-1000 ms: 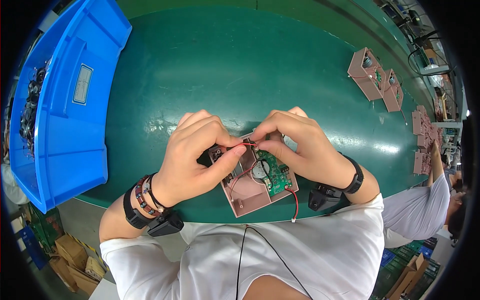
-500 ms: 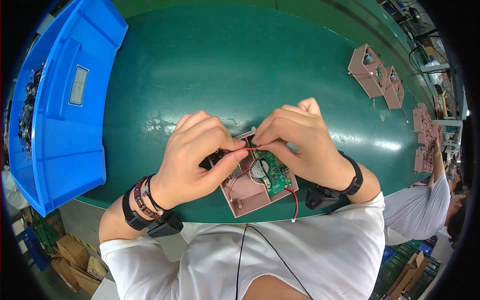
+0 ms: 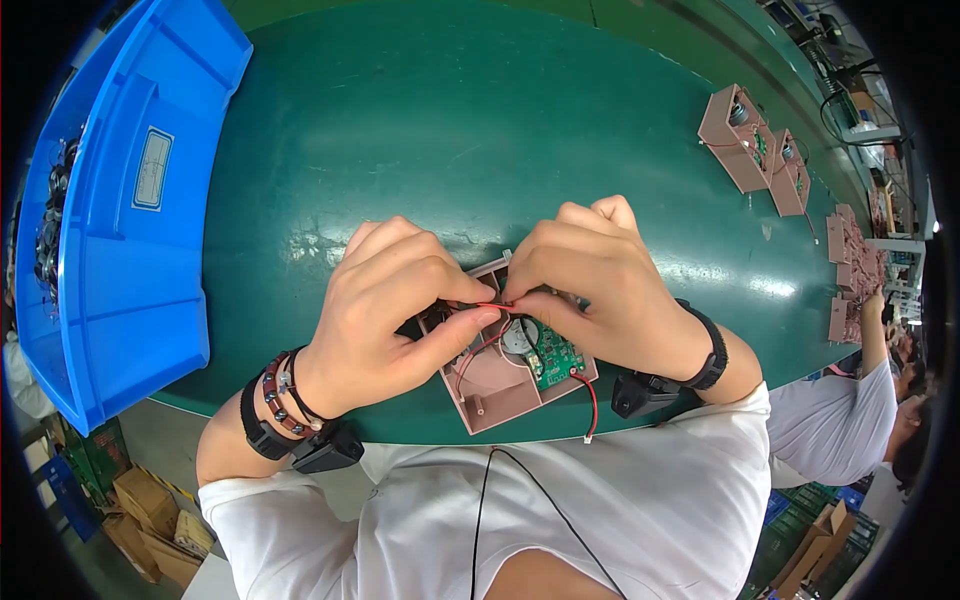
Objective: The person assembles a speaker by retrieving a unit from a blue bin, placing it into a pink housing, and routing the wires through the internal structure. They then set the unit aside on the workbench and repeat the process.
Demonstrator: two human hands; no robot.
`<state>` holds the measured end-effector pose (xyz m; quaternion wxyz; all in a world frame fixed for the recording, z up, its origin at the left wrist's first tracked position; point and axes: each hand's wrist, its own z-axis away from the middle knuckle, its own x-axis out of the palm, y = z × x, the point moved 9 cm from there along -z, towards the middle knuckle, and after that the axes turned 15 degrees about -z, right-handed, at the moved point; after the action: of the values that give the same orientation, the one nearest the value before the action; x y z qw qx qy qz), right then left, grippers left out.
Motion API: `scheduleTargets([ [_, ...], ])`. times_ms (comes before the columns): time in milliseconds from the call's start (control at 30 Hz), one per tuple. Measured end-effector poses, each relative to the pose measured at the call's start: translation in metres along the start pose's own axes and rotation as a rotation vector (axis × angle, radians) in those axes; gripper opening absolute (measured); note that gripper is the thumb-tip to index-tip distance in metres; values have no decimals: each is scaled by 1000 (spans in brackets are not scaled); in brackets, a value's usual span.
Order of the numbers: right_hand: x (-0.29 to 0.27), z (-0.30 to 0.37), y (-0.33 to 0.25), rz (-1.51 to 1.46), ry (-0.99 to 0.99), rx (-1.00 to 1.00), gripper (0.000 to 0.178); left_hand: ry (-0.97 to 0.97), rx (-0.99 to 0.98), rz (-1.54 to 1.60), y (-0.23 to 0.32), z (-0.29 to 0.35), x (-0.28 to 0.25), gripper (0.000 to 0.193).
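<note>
In front of me, near the table's front edge, lies an open pink plastic housing (image 3: 505, 405). Inside it are a green circuit board (image 3: 562, 358) and a grey round part (image 3: 519, 337). Over its far side a thin red wire (image 3: 496, 306) runs between my fingertips. My left hand (image 3: 390, 310) pinches one end between thumb and forefinger. My right hand (image 3: 590, 285) pinches the other end, its fingers hiding part of the housing. A red and black lead (image 3: 594, 405) with a white plug hangs out over the housing's near right side.
A tall blue bin (image 3: 165, 260) with dark parts in it stands at the left. Two more pink housings (image 3: 735, 145) with wires sit at the far right, and a pile of pink parts (image 3: 850, 275) lies beyond them, beside a co-worker's arm (image 3: 875, 335).
My fingertips have come closer together, the right ones moving slightly left and nearer to me. Less red wire shows between them. The housing has stayed in place.
</note>
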<state>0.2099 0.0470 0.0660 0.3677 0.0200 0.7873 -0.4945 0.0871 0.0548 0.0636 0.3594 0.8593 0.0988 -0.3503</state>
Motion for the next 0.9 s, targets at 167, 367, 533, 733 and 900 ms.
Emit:
scheduleTargets([
  [167, 2, 1, 0, -17, -7, -3, 12, -31, 17, -33, 1, 0, 1, 17],
  [367, -3, 1, 4, 10, -21, 21, 13, 9, -5, -25, -3, -1, -3, 22],
  [533, 0, 1, 7, -18, -36, -20, 13, 6, -94, 8, -19, 2, -4, 24],
  [733, 2, 3, 20, -94, 9, 0, 14, 10, -118, -8, -25, 3, -5, 22],
  [900, 4, 2, 20, -56, -3, 8, 15, -10, -113, -20, -26, 4, -5, 23],
])
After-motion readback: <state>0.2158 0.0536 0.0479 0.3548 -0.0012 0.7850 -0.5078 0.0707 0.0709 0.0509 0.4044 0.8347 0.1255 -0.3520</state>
